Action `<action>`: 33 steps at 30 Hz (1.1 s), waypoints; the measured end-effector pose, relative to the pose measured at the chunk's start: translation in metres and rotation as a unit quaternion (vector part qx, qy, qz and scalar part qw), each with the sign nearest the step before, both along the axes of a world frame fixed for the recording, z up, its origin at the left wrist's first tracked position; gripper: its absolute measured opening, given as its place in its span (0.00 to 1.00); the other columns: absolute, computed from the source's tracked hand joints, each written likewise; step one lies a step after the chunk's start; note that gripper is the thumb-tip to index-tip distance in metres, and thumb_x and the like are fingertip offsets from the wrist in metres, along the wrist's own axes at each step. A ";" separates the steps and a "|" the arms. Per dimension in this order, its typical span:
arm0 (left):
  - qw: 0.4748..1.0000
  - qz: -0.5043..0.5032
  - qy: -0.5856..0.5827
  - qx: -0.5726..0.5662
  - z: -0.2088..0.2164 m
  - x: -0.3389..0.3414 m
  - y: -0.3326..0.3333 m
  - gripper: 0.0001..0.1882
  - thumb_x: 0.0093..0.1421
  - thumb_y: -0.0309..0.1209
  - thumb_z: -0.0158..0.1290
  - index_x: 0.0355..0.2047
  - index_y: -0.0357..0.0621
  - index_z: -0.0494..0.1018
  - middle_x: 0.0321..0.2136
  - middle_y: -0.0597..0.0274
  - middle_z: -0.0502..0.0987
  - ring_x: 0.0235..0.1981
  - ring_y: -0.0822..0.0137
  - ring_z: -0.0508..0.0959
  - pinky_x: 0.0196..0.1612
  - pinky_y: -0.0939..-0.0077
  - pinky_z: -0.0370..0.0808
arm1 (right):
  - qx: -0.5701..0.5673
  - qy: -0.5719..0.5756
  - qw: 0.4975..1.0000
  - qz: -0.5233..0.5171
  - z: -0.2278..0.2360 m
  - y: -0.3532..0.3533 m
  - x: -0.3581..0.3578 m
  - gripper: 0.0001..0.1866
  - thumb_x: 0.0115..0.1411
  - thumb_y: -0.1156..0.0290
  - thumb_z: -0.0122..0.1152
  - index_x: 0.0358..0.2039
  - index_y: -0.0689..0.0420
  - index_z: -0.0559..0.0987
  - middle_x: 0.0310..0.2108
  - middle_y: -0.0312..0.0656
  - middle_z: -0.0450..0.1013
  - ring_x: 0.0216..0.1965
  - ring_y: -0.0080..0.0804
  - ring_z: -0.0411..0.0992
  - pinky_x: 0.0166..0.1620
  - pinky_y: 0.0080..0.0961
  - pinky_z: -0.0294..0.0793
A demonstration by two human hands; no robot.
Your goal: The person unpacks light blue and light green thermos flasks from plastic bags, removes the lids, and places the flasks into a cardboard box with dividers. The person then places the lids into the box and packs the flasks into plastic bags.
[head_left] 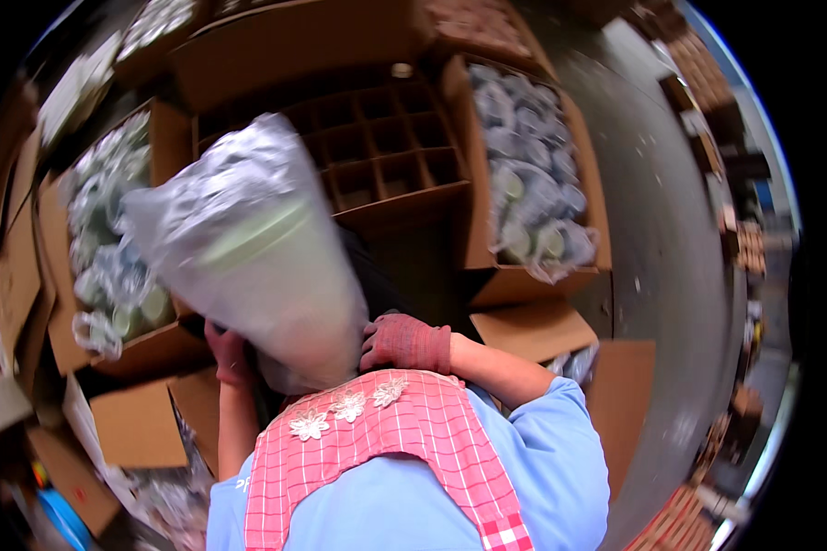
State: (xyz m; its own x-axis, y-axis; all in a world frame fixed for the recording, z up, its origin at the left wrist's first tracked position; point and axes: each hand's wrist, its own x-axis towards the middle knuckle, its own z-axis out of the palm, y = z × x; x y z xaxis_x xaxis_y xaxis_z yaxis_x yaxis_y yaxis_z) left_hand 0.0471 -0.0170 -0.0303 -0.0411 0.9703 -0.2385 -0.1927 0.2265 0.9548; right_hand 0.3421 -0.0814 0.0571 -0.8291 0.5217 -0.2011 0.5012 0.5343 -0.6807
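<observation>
Support is given from below: a plastic-wrapped pale-green tumbler (257, 248) is clamped between gloved left hand (228, 354) and right hand (404, 342), fingers closed on it, tilted above the divided carton (377, 147).

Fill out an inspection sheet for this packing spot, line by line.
Surface: grey floor, boxes standing on it.
Job's things: large plastic-wrapped pale container, blurred, held up at the chest.
Clutter: divided cardboard box, cells look empty; open boxes of bagged cups left and right; loose flaps.
Hands: left hand and right hand, both in reddish gloves, grip the container's base.
Cables: nothing seen.
Surroundings: stacked goods along the right rim.
</observation>
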 end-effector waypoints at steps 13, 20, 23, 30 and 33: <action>0.864 -0.339 -0.360 -0.094 -0.050 0.083 0.028 0.23 0.61 0.40 0.43 0.51 0.36 0.66 0.46 0.48 0.72 0.46 0.54 0.72 0.52 0.61 0.68 | 0.220 0.308 0.906 -0.192 -0.013 -0.053 0.010 0.12 0.46 0.62 0.61 0.32 0.52 0.79 0.32 0.44 0.75 0.34 0.45 0.74 0.36 0.34 0.73; 0.852 -0.454 -0.233 -0.118 0.004 0.199 0.049 0.23 0.61 0.40 0.43 0.51 0.38 0.66 0.46 0.50 0.72 0.46 0.55 0.72 0.52 0.62 0.68 | 0.172 0.314 0.903 -0.239 0.033 -0.032 0.068 0.18 0.39 0.67 0.66 0.34 0.52 0.79 0.23 0.47 0.73 0.25 0.46 0.72 0.31 0.36 0.71; 0.861 -0.459 -0.180 -0.126 0.003 0.233 0.062 0.23 0.61 0.40 0.43 0.51 0.38 0.66 0.46 0.51 0.72 0.46 0.56 0.72 0.52 0.62 0.68 | 0.135 0.554 0.754 -0.327 0.039 -0.045 0.158 0.16 0.48 0.69 0.65 0.36 0.63 0.77 0.29 0.42 0.76 0.29 0.33 0.74 0.35 0.26 0.73; 0.898 -0.412 -0.051 -0.145 -0.003 0.255 0.089 0.22 0.61 0.40 0.43 0.51 0.40 0.66 0.47 0.53 0.72 0.47 0.57 0.72 0.52 0.63 0.68 | 0.143 0.406 0.321 -0.843 -0.099 -0.043 0.410 0.22 0.47 0.73 0.65 0.46 0.59 0.74 0.40 0.40 0.75 0.37 0.29 0.73 0.43 0.24 0.72; 0.905 -0.396 -0.001 -0.158 -0.001 0.255 0.097 0.22 0.61 0.40 0.43 0.51 0.40 0.66 0.47 0.53 0.72 0.47 0.57 0.72 0.52 0.64 0.68 | 0.109 0.000 0.383 -0.917 -0.157 -0.018 0.468 0.30 0.43 0.65 0.68 0.48 0.58 0.72 0.45 0.52 0.72 0.44 0.48 0.72 0.48 0.33 0.70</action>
State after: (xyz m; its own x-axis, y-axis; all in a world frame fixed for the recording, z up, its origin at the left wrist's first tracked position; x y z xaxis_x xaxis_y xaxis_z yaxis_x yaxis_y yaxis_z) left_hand 0.3018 0.0799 -0.0316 0.6369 0.5792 -0.5088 0.1479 0.5559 0.8180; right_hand 0.8097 -0.0995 -0.1002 0.9729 0.2307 0.0138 0.1696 -0.6720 -0.7209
